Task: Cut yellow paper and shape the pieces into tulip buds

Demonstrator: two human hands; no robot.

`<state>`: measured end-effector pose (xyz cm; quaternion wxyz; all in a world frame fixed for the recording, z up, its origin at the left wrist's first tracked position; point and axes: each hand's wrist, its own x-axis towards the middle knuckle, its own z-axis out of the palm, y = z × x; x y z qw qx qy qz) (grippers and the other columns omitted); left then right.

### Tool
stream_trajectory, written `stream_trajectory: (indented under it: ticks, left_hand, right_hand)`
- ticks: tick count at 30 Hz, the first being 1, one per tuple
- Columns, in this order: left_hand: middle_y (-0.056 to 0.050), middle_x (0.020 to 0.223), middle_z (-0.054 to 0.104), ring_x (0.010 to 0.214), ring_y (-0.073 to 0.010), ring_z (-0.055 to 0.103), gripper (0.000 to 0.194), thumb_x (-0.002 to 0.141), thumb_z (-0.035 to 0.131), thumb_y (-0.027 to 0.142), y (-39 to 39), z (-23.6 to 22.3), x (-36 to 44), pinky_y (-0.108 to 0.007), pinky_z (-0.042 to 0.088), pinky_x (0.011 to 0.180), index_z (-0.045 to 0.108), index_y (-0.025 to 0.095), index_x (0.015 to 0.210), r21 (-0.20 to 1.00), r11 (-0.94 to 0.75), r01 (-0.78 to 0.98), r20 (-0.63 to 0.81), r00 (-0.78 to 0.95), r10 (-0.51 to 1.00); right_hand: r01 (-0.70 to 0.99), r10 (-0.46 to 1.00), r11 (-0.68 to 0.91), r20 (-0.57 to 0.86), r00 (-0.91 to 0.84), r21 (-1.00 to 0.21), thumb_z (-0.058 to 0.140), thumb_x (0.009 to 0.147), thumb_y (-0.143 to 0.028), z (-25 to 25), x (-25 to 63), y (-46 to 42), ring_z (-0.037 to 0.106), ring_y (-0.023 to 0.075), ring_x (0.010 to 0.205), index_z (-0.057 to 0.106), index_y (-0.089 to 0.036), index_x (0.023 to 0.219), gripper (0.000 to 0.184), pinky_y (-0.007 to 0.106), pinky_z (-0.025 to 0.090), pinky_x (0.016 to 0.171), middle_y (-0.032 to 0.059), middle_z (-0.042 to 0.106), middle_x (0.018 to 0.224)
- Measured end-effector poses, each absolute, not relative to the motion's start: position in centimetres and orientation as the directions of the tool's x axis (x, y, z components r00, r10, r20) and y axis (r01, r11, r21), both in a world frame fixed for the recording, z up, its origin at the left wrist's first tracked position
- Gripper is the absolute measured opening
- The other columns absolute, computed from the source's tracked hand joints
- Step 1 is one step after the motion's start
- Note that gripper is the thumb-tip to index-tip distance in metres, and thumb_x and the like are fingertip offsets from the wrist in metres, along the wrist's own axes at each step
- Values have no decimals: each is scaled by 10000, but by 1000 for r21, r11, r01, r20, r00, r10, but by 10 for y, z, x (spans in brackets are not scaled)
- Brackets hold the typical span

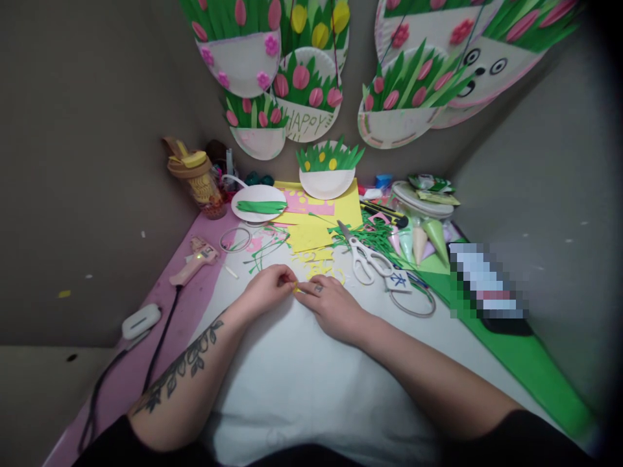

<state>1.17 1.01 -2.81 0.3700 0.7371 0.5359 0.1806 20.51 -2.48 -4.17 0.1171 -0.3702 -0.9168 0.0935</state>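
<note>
My left hand [270, 290] and my right hand [333, 306] meet fingertip to fingertip over the white work surface. Pinched between them is a small yellow paper piece [296, 289], mostly hidden by the fingers. Just beyond the hands lie yellow paper scraps [318, 255] and a larger yellow paper sheet [305, 237]. White-handled scissors [365, 259] rest with blades open beyond my right hand. Farther back, a white paper plate [259, 198] carries green paper strips [261, 207].
A pink glue gun [197, 261] with a black cord lies at left, near a white case [141, 322]. Thin green paper cuttings [382, 239], piping bags [435, 239] and a phone [489, 285] are at right. Paper-plate flower crafts [327, 183] line the back wall. A drink cup [199, 185] stands back left.
</note>
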Motion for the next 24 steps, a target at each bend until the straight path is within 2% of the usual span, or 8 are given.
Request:
stream_trajectory:
  ticks: [7,12,24]
  left_hand:
    - [-11,800,665,720,-147,602,125,778,513,235,11,-35,12,-245,439,637,605,187,848,752,-172,636,-104,373,922]
    - [-18,810,656,719,-146,610,89,781,523,232,12,-38,11,-248,453,643,546,191,856,761,-135,635,-100,320,942]
    - [-20,786,646,704,-151,601,76,757,538,213,13,-35,12,-251,441,621,553,178,823,778,-83,623,-139,299,944]
  right_hand:
    - [652,696,713,149,-703,-258,518,828,-72,-41,206,-25,473,260,1062,607,-221,1213,422,425,406,849,73,604,1295]
    - [653,704,705,163,-691,-276,510,820,-46,-45,206,-27,492,253,1061,640,-182,1137,368,427,411,861,86,611,1295]
    - [672,723,683,137,-677,-284,509,813,-38,-43,204,-28,495,255,1058,648,-175,1093,342,427,415,865,79,610,1301]
